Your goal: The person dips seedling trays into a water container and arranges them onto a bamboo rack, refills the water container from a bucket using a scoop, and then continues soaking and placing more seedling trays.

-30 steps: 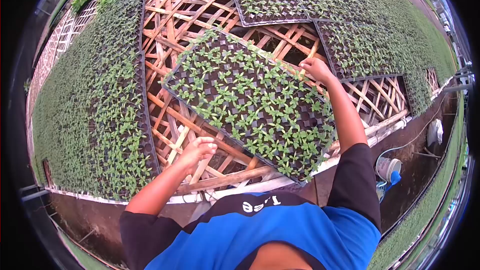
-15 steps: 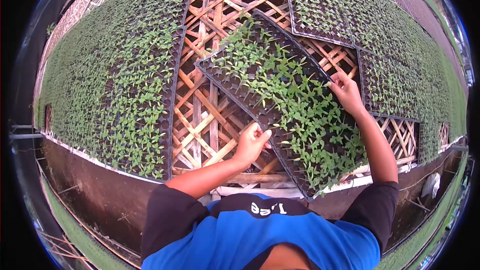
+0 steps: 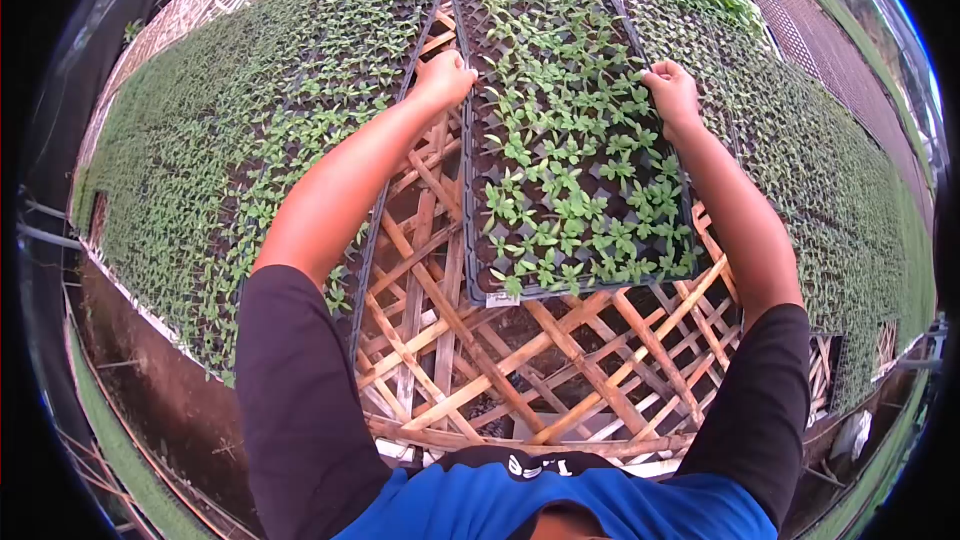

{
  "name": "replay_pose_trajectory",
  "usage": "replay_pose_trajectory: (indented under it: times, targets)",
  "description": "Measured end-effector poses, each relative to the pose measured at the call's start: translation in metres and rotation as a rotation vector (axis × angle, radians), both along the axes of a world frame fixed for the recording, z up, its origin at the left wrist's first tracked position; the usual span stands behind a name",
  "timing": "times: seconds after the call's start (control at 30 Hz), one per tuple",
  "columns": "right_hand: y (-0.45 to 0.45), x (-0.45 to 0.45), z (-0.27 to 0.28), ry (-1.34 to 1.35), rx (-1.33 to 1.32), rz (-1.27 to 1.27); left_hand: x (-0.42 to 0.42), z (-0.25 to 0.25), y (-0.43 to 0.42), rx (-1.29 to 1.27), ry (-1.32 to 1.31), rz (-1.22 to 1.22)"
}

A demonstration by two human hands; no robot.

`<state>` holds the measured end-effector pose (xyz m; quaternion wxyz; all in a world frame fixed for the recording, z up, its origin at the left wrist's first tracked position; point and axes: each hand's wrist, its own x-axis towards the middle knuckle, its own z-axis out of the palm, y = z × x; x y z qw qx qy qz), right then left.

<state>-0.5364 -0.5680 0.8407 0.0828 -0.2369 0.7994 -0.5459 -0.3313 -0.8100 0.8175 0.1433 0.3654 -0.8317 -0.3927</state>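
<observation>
Both long rims of this seedling tray (image 3: pixel 468 210) are taken: left hand (image 3: pixel 443 80) pinching the left one, right hand (image 3: pixel 673 97) pinching the right, fingers curled. Sensible hold imo, probably balances the weight and keeps fingers off the seedlings (image 3: pixel 560 180). Tray's over the wooden lattice (image 3: pixel 585 367), between other trays (image 3: pixel 372 240) on either side. Can't tell if it's fully resting there or held just above.

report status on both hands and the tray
Left hand and right hand gripping opposite sides. Seedling tray over bamboo lattice. Neighbouring trays close on either side.
</observation>
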Motion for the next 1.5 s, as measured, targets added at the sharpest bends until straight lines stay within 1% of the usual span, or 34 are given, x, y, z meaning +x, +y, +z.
replay_pose_trajectory:
  times: [0.03,0.07,0.1,0.2,0.3,0.37,0.4,0.43,0.5,0.53,0.57,0.63,0.7,0.73,0.77,0.83,0.87,0.9,0.97,1.03,1.1,1.17,1.23,1.27,1.3,1.33,1.37,1.4,1.43,1.5]
  targets:
    - [-0.028,-0.007,-0.006,-0.003,-0.006,-0.042,-0.018,0.008,-0.020,-0.154,0.023,-0.024]
    - [-0.054,-0.013,-0.014,0.039,0.041,-0.118,-0.035,0.012,-0.036,-0.175,-0.158,0.050]
    - [-0.078,-0.019,-0.020,0.079,0.087,-0.196,-0.057,0.002,-0.061,-0.278,-0.237,0.106]
    - [-0.142,-0.041,-0.040,0.089,0.113,-0.325,-0.089,0.000,-0.099,-0.351,-0.280,0.208]
    - [-0.190,-0.076,-0.072,0.019,0.049,-0.377,-0.119,-0.023,-0.146,-0.407,-0.270,0.279]
    - [-0.217,-0.098,-0.101,-0.025,-0.049,-0.431,-0.131,-0.036,-0.165,-0.408,-0.227,0.294]
    - [-0.227,-0.108,-0.115,0.028,-0.030,-0.447,-0.139,-0.048,-0.177,-0.396,-0.205,0.326]
    - [-0.224,-0.097,-0.107,-0.019,0.094,-0.386,-0.144,-0.059,-0.190,-0.382,-0.185,0.362]
    - [-0.229,-0.127,-0.124,-0.077,0.245,-0.245,-0.144,-0.075,-0.214,-0.296,-0.229,0.324]
    - [-0.225,-0.125,-0.123,-0.041,0.337,-0.241,-0.141,-0.083,-0.223,-0.268,-0.243,0.288]
    - [-0.220,-0.120,-0.131,-0.283,-0.017,-0.153,-0.142,-0.092,-0.234,-0.301,-0.269,0.303]
    - [-0.194,-0.110,-0.128,-0.496,-0.114,-0.009,-0.145,-0.122,-0.279,-0.318,-0.268,0.213]
    - [-0.164,-0.093,-0.119,-0.612,0.016,0.127,-0.132,-0.113,-0.260,-0.342,-0.265,0.188]
    - [-0.163,-0.088,-0.123,-0.640,0.061,0.038,-0.129,-0.115,-0.261,-0.379,-0.250,0.167]
    - [-0.155,-0.083,-0.127,-0.660,0.042,0.114,-0.127,-0.116,-0.263,-0.385,-0.273,0.130]
    - [-0.158,-0.067,-0.128,-0.552,0.019,0.084,-0.110,-0.084,-0.227,-0.465,-0.304,0.056]
    - [-0.160,-0.073,-0.138,-0.583,-0.003,0.051,-0.109,-0.080,-0.223,-0.419,-0.264,0.082]
    - [-0.163,-0.067,-0.136,-0.619,-0.013,-0.049,-0.107,-0.072,-0.216,-0.408,-0.226,0.128]
    - [-0.157,-0.054,-0.128,-0.582,0.001,-0.032,-0.101,-0.050,-0.185,-0.378,-0.138,0.197]
    - [-0.145,-0.057,-0.137,-0.429,0.058,-0.035,-0.104,-0.040,-0.167,-0.474,-0.143,0.247]
    - [-0.108,-0.040,-0.139,-0.030,0.016,-0.012,-0.106,-0.038,-0.153,-0.666,0.001,0.162]
    - [-0.041,0.024,-0.093,-0.481,-0.178,0.284,-0.101,-0.027,-0.127,-0.812,0.171,-0.007]
    - [0.028,0.060,-0.086,-0.797,-0.133,0.138,-0.098,-0.015,-0.099,-0.835,0.258,-0.084]
    - [0.058,0.066,-0.094,-0.834,-0.197,-0.077,-0.098,-0.013,-0.093,-0.903,0.289,-0.120]
    - [0.086,0.065,-0.109,-0.866,-0.258,-0.286,-0.098,-0.009,-0.082,-0.865,0.290,-0.145]
    - [0.109,0.051,-0.125,-0.860,-0.338,-0.416,-0.097,-0.004,-0.070,-0.828,0.290,-0.162]
    - [0.122,0.033,-0.136,-0.849,-0.419,-0.539,-0.098,0.003,-0.060,-0.796,0.289,-0.175]
    - [0.121,0.022,-0.137,-0.837,-0.441,-0.656,-0.101,0.005,-0.051,-0.768,0.333,-0.208]
    - [0.117,0.009,-0.138,-0.827,-0.466,-0.769,-0.102,0.012,-0.036,-0.668,0.322,-0.238]
    - [0.107,-0.017,-0.157,-0.858,-0.455,-0.858,-0.105,0.018,-0.007,-0.719,0.414,-0.304]
